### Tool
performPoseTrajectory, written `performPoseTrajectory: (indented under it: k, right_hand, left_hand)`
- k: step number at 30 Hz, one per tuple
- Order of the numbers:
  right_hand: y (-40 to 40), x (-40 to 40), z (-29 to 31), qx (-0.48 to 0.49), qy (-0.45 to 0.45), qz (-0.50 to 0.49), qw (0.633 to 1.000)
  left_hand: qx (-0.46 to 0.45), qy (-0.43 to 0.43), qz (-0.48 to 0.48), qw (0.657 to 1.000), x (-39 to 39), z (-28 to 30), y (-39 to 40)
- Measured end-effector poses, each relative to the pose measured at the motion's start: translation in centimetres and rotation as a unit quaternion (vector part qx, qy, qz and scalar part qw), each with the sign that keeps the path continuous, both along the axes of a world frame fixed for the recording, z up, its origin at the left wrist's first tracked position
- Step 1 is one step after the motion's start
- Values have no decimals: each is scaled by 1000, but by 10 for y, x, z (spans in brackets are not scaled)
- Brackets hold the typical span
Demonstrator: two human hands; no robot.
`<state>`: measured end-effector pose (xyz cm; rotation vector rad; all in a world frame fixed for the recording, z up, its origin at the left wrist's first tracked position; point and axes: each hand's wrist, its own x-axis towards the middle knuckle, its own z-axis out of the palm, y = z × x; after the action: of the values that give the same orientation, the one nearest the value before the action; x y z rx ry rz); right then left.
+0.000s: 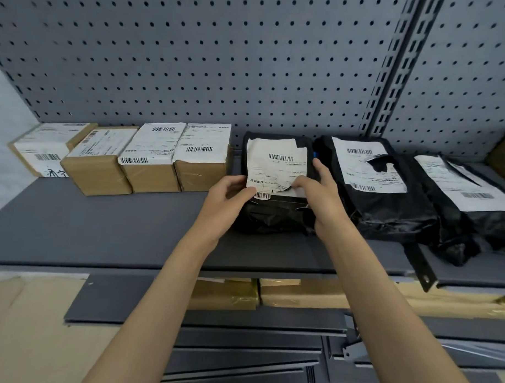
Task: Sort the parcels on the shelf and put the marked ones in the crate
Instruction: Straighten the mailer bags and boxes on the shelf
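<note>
Two bare hands hold a black plastic mailer bag [274, 192] with a torn white shipping label, which lies flat near the middle of a dark grey metal shelf [101, 229], towards its back edge. The left hand [228, 199] grips the bag's left side, thumb pressed on the label's lower left corner. The right hand [320, 193] grips the right side, thumb on the torn lower edge of the label and fingers wrapped round the bag's right edge.

Four brown cardboard boxes [109, 160] with white barcode labels stand in a row along the back left of the shelf, the nearest just beside the held bag. To the right lie two more black plastic bags [388, 190] with white labels, overlapping each other, the nearer one touching the held bag. A grey pegboard panel [221, 61] rises behind the shelf. Below the front edge, flat cardboard [25, 341] and loose grey shelf boards [240, 348] lie stacked.
</note>
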<state>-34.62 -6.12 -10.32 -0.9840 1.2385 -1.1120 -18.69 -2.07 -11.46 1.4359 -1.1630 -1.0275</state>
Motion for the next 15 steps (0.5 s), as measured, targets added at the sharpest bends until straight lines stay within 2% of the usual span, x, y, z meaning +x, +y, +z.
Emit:
performPoseTrajectory:
  k: [5,15]
  right_hand:
    - [0,0,-5,6,-1,19,1000]
    - [0,2,3,-43,19,31,998]
  left_hand:
    - [25,6,-13,1000,4,0,5]
    - [9,43,1,999,2,2,11]
